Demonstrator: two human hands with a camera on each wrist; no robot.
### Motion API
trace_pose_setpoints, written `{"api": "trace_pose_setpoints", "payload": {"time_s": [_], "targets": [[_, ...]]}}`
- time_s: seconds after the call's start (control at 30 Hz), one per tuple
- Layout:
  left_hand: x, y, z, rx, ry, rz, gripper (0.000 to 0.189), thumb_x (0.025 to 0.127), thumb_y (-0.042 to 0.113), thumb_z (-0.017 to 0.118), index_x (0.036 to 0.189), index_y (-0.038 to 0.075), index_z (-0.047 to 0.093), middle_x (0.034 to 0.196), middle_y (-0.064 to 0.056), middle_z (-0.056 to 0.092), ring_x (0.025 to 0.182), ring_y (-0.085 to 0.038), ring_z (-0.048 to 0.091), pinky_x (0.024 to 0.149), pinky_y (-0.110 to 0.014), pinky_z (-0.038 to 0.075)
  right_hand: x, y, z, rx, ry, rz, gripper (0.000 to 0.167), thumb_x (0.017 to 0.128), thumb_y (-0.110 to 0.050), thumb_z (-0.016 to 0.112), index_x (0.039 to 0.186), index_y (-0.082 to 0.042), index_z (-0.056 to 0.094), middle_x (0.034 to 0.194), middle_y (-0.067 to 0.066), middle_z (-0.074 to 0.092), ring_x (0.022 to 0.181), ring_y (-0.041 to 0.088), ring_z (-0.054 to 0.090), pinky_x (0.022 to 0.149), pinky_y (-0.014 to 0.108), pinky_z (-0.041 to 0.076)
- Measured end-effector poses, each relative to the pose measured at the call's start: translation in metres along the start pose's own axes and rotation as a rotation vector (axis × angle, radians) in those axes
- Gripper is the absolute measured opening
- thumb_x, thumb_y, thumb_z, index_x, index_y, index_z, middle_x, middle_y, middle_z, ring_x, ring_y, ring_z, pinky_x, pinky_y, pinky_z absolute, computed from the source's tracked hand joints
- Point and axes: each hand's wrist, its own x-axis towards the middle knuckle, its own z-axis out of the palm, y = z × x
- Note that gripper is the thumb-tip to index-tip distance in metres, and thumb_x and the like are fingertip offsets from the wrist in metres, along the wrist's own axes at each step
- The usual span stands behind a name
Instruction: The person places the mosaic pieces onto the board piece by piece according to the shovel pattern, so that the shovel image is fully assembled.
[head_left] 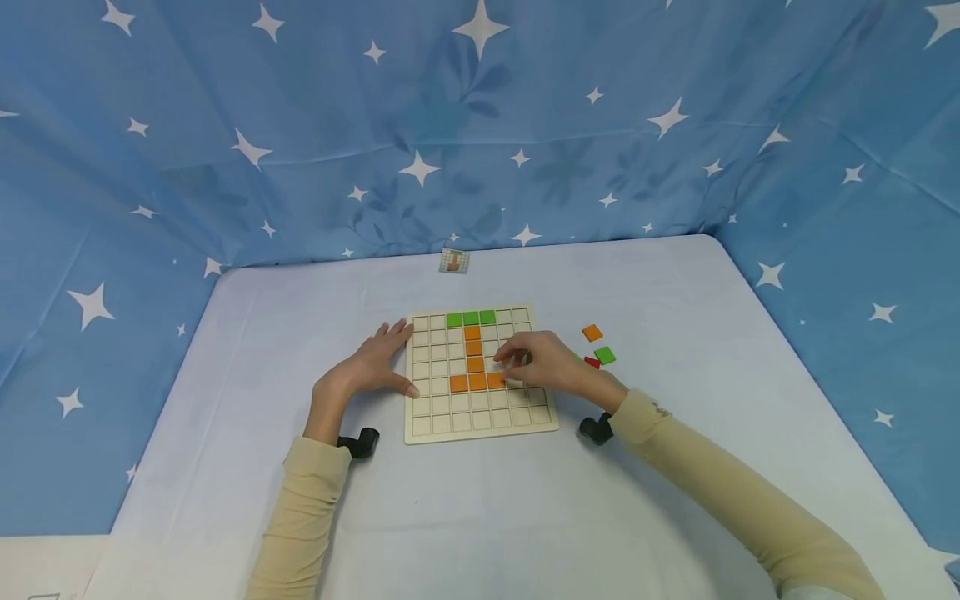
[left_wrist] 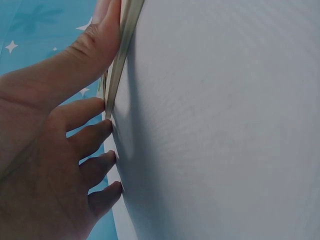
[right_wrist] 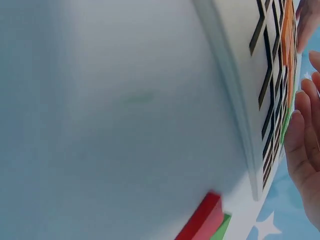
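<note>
A pale wooden grid board lies on the table. Three green tiles sit in a row near its far edge. Below them runs a column of orange tiles, with a short orange row across its base. My left hand rests at the board's left edge, thumb and fingers spread; the left wrist view has its fingertips along that edge. Over the board's right half is my right hand, fingers bent loosely, thumb beside the rightmost orange tile. No tile shows between its fingers.
Right of the board lie a loose orange tile, a green tile and a red tile, partly behind the right wrist. A small pattern card lies at the table's back. Blue star-printed cloth hangs around the table.
</note>
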Motion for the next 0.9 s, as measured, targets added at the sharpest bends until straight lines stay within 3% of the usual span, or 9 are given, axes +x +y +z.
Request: {"api": "trace_pose_setpoints", "payload": {"time_s": [0.3,0.53,0.7,0.9], "targets": [[0.002,-0.007,0.002,0.013,-0.001,0.003,0.117,0.079,0.032,0.089,0.166,0.007,0.014,0.174,-0.014,0.001,0.160,-0.038,-0.007,0.130,-0.057,0.000,-0.014,0.016,-0.014,-0.020,0.074,0.059,0.022,0.091,-0.012,0.078,0.113,-0.009,0.077,0.100,0.001,0.074,0.084,0.015,0.062,0.074,0.029,0.055],[-0.001,-0.005,0.001,-0.005,-0.003,0.012,0.118,0.079,0.033,0.090,0.165,0.004,0.014,0.173,-0.017,0.001,0.159,-0.041,-0.007,0.129,-0.060,0.000,-0.023,0.030,-0.025,-0.021,0.099,0.106,0.023,0.092,-0.014,0.077,0.114,-0.009,0.077,0.109,0.003,0.075,0.090,0.017,0.064,0.083,0.035,0.057],[0.004,-0.011,0.005,0.003,-0.002,0.006,0.117,0.080,0.032,0.089,0.166,0.007,0.013,0.174,-0.014,0.001,0.160,-0.038,-0.008,0.130,-0.058,0.000,-0.029,0.039,-0.033,-0.039,0.112,0.162,0.024,0.092,-0.016,0.077,0.115,-0.009,0.077,0.107,0.004,0.074,0.090,0.020,0.064,0.082,0.036,0.057],[0.001,-0.003,0.002,0.007,-0.004,-0.009,0.117,0.079,0.031,0.090,0.166,0.007,0.014,0.174,-0.015,0.002,0.160,-0.039,-0.006,0.129,-0.059,0.001,-0.038,0.047,-0.042,-0.038,0.123,0.182,0.023,0.093,-0.016,0.076,0.114,-0.009,0.076,0.109,0.006,0.074,0.091,0.020,0.065,0.080,0.036,0.058]]}}
